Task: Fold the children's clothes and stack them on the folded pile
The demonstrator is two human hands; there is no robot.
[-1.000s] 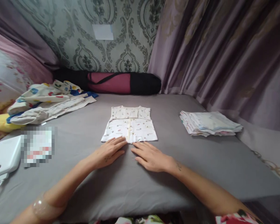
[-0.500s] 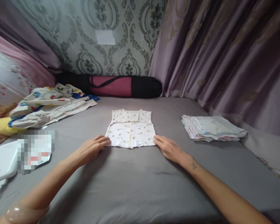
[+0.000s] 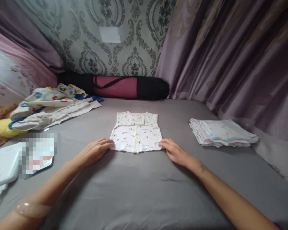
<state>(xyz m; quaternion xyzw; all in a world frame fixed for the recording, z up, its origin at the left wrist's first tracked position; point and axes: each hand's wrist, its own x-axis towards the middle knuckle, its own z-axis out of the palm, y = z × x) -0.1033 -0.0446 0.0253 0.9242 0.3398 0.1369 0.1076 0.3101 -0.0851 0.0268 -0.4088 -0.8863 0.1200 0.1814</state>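
A small white baby garment with a coloured print lies flat on the grey bed sheet, its top part folded down. My left hand is at the garment's lower left corner, fingers closed on the hem. My right hand is at the lower right corner, fingers pinched on the cloth there. The hem between my hands looks slightly raised and wavy.
A stack of folded cloths lies to the right near the purple curtain. A heap of unfolded printed clothes sits at the left. A rolled pink and black mat bag lies against the wall. A white device rests at the near left.
My hands have moved apart from the middle of the hem to the garment's two lower corners and closed on them. The view has shifted slightly.
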